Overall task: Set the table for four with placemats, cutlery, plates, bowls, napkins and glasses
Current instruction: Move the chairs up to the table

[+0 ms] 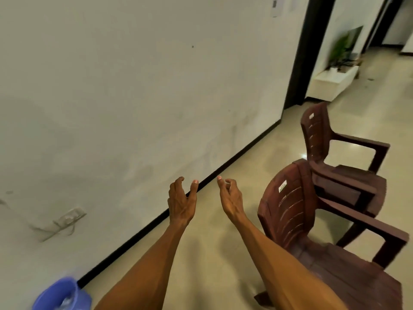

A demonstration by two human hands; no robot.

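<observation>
No table, placemat, cutlery, plate, bowl, napkin or glass is in view. My left hand [181,201] and my right hand [230,198] are stretched out side by side above the floor, close to the wall's black skirting. Both hands hold nothing, and their fingers are loosely curled.
Two brown plastic armchairs stand on the right, the near one [297,220] beside my right forearm, the far one [330,153] behind it. A blue bin [61,295] sits at the lower left by the wall. A wall socket [71,217] is low on the wall. A white planter [335,79] stands past a dark door frame.
</observation>
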